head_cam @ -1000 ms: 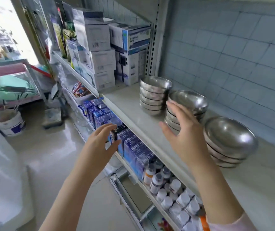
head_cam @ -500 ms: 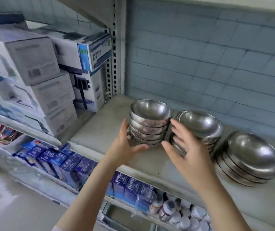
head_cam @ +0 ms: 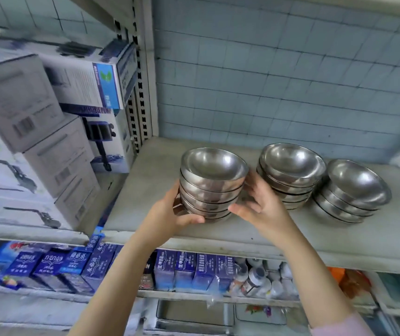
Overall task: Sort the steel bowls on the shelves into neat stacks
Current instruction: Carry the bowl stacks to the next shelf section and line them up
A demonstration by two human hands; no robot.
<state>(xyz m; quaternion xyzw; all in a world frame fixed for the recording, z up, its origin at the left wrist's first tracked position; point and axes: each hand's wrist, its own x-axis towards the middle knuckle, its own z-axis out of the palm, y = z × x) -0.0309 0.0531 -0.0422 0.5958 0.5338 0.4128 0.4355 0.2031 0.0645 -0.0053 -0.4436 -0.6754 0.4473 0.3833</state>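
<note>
Both hands have closed in since half a second ago: my view now shows the left hand [head_cam: 170,214] and the right hand [head_cam: 263,207] clasping the same stack of shiny round steel bowls [head_cam: 212,187]. Left fingers curl round its left flank, thumb tucked along the front of the lowest bowl. Right thumb reaches to the lower front edge, with the right fingers wrapped behind the far side, in the gap next to the middle stack [head_cam: 291,173]. The gripped stack stands at the front left of the pale grey shelf board [head_cam: 145,180], its long axis up and down, every mouth facing up. Whether its base is off the board, I cannot tell. Further right, the right-most stack [head_cam: 354,190] leans, its bowls slipping sideways. White cardboard boxes [head_cam: 48,141] fill the neighbouring bay; dark blue cartons [head_cam: 73,265] line the shelf below.
</note>
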